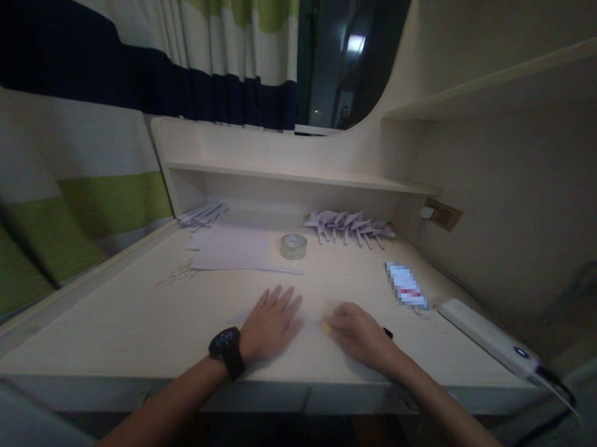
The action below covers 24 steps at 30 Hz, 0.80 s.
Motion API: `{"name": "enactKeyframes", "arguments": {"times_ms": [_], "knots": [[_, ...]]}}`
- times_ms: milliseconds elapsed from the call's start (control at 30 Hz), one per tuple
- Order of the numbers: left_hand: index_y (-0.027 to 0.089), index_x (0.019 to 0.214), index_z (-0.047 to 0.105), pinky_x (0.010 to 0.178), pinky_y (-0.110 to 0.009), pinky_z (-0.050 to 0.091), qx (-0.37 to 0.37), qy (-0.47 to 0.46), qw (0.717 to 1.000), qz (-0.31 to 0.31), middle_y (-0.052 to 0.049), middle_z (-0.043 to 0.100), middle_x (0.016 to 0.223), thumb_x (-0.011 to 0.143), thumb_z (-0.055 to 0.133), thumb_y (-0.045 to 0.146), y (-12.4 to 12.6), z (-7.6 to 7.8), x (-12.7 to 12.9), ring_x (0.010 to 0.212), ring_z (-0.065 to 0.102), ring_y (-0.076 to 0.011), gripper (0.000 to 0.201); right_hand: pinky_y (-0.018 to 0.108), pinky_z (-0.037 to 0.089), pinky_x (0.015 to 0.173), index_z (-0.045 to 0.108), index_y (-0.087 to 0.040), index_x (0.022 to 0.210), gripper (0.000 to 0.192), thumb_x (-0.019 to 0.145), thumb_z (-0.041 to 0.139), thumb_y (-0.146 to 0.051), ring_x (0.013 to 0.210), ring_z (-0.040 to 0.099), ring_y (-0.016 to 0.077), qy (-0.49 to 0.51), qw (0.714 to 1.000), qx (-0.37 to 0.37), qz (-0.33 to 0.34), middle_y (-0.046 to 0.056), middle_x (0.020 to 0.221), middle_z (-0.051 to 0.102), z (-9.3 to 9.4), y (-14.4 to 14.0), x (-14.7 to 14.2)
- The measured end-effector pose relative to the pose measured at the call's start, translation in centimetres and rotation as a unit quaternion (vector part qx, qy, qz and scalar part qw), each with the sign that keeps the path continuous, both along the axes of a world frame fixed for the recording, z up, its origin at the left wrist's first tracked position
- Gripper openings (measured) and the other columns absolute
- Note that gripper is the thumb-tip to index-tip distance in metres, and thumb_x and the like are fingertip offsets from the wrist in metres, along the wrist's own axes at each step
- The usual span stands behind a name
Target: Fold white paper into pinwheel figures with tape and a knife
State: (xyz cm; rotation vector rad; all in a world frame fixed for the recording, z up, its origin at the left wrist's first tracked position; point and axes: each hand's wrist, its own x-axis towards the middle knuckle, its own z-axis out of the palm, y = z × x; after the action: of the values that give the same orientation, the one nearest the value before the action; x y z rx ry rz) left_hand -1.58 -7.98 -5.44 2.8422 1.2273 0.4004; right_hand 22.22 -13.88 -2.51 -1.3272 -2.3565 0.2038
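Both hands sit near the front edge of the pale surface (133, 312), with open room to the left. Left hand (271, 321) lies flat, fingers spread, on a faint paper sheet (311, 316); right hand (359, 334) is curled, pinching it. One tape roll (294, 246), one row of folded paper cranes (348, 225) far back, striped curtain (98, 127) behind.

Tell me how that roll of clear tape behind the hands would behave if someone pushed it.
The roll of clear tape lies flat on the desk, so it would probably slide rather than roll. It looks small and hollow, so likely light. Stood on edge, it could roll toward the folded paper cranes.
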Motion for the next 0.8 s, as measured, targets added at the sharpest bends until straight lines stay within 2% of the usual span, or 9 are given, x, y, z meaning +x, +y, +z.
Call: {"name": "enactKeyframes", "arguments": {"times_ms": [233, 400, 500, 800], "knots": [[0.023, 0.142, 0.033, 0.110, -0.050, 0.012, 0.005, 0.002, 1.000, 0.002, -0.008, 0.027, 0.150, 0.094, 0.017, 0.055, 0.1, -0.1, 0.0, 0.138, 0.019, -0.0307, 0.060, 0.031, 0.041, 0.075, 0.068, -0.020, 0.097, 0.018, 0.088, 0.052, -0.023, 0.085, 0.053, 0.0188, 0.005, 1.000, 0.013, -0.006, 0.007, 0.090, 0.059, -0.4, 0.0, -0.3], [0.026, 0.142, 0.032, 0.111, -0.048, 0.014, 0.007, 0.001, 1.000, -0.007, -0.006, 0.028, 0.150, 0.096, 0.016, 0.048, 0.3, -0.1, -0.2, 0.138, 0.020, -0.0280, 0.054, 0.033, 0.042, 0.077, 0.067, -0.019, 0.095, 0.019, 0.089, 0.051, -0.024, 0.087, 0.052, 0.0200, 0.014, 0.999, 0.039, -0.006, 0.008, 0.092, 0.060, -0.8, -0.1, -0.6], [0.027, 0.142, 0.033, 0.111, -0.046, 0.015, 0.009, -0.004, 1.000, -0.004, -0.006, 0.024, 0.151, 0.096, 0.016, 0.046, 0.4, 0.0, -0.2, 0.139, 0.018, -0.0273, 0.052, 0.033, 0.042, 0.076, 0.068, -0.020, 0.096, 0.020, 0.089, 0.050, -0.025, 0.086, 0.053, 0.0198, 0.012, 0.999, 0.048, -0.004, 0.008, 0.091, 0.061, -1.0, 0.1, -0.5], [0.030, 0.140, 0.037, 0.110, -0.048, 0.018, 0.014, -0.029, 0.999, 0.023, -0.004, 0.018, 0.153, 0.095, 0.024, 0.048, 0.2, -0.3, -0.2, 0.139, 0.016, -0.0316, 0.050, 0.032, 0.043, 0.075, 0.070, -0.022, 0.097, 0.019, 0.089, 0.053, -0.025, 0.085, 0.054, 0.0190, 0.017, 0.999, 0.039, 0.004, 0.007, 0.091, 0.062, -1.4, 1.0, -0.1]]}}
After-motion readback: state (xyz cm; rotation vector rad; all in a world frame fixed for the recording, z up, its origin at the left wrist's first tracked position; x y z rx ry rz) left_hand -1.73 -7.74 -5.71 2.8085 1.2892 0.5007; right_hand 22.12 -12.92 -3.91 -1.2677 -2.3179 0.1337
